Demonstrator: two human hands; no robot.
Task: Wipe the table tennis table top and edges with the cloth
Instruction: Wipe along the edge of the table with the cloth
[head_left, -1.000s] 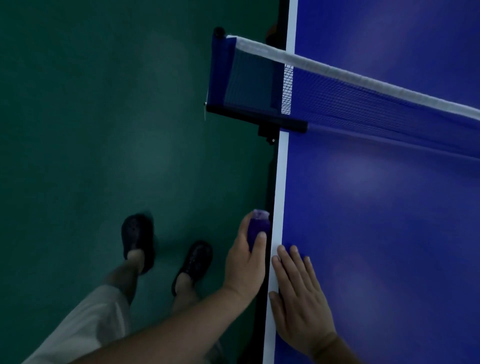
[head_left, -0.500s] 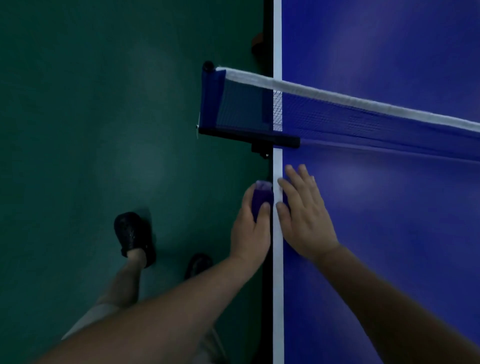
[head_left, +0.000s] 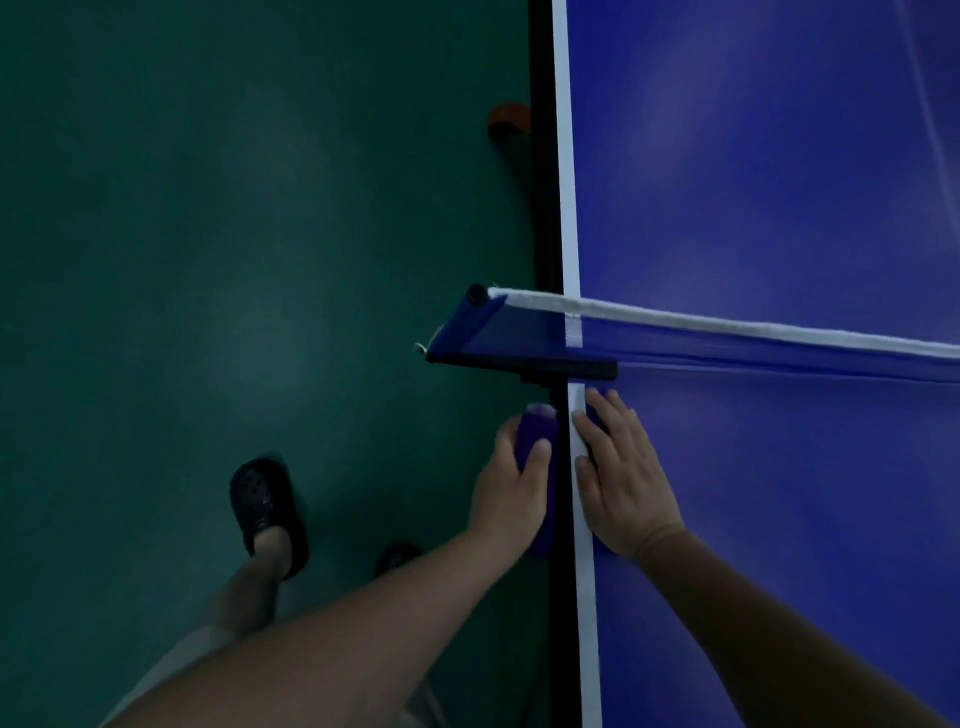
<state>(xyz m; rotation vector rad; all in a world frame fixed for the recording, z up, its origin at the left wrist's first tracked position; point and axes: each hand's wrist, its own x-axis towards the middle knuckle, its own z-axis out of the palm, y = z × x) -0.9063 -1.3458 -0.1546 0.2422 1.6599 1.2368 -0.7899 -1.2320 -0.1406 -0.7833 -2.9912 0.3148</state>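
Over the dark green floor (head_left: 208, 260), my left hand (head_left: 511, 491) grips a rolled purple cloth (head_left: 537, 441) and presses it against the black side edge of the blue table tennis surface (head_left: 779, 519), just short of the black net clamp (head_left: 550, 368). My right hand (head_left: 621, 480) rests flat, fingers straight, on the white sideline (bracing me, I think). The edge wipe is under way; next I must lift past the clamp.
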